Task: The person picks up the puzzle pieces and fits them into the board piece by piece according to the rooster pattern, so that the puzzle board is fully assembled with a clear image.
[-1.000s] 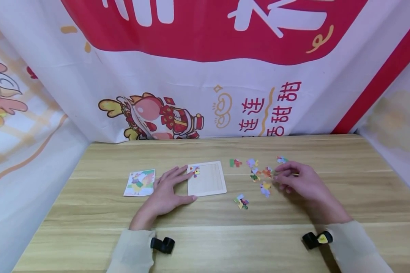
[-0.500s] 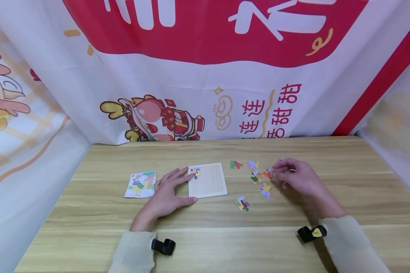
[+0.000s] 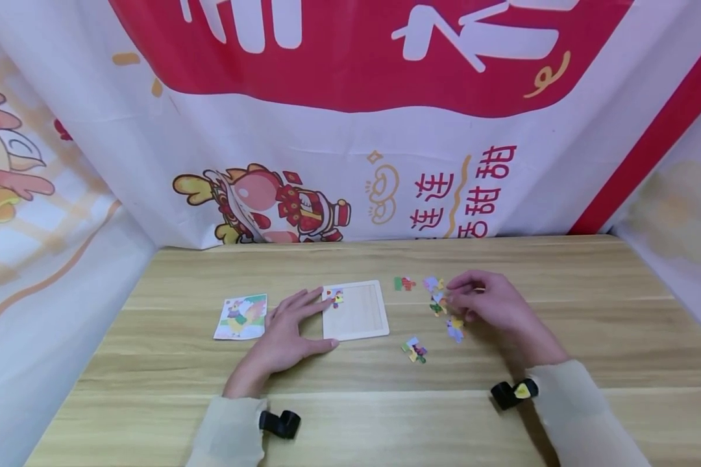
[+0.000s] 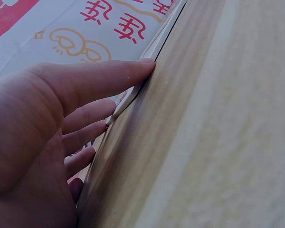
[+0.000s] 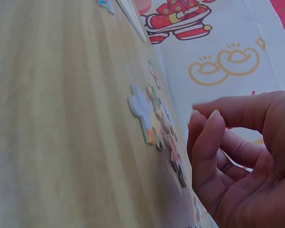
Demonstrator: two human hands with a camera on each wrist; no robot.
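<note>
My left hand (image 3: 289, 334) rests spread at the left side of a pale square puzzle tray (image 3: 359, 314). Its thumb touches the near edge, and the other fingers lie at the left rim, near a small colourful piece (image 3: 335, 298) in the tray's upper-left corner. In the left wrist view the thumb (image 4: 109, 80) lies against the tray edge. My right hand (image 3: 491, 301) hovers over the loose jigsaw pieces (image 3: 438, 303) right of the tray, fingers loosely bent. Thumb and fingertips (image 5: 209, 128) come close together in the right wrist view, with no piece visible between them. The hand hides some pieces.
A printed picture card (image 3: 241, 317) lies left of the tray. Separate pieces include a green-and-red one (image 3: 405, 283), a blue-and-yellow one (image 3: 455, 329) and a multicoloured one (image 3: 415, 350) nearer the front. A printed cloth (image 3: 304, 136) hangs along the table's back edge.
My right hand has shifted left over the loose pieces, now covering the orange-red piece visible before. The left hand stays at the tray.
</note>
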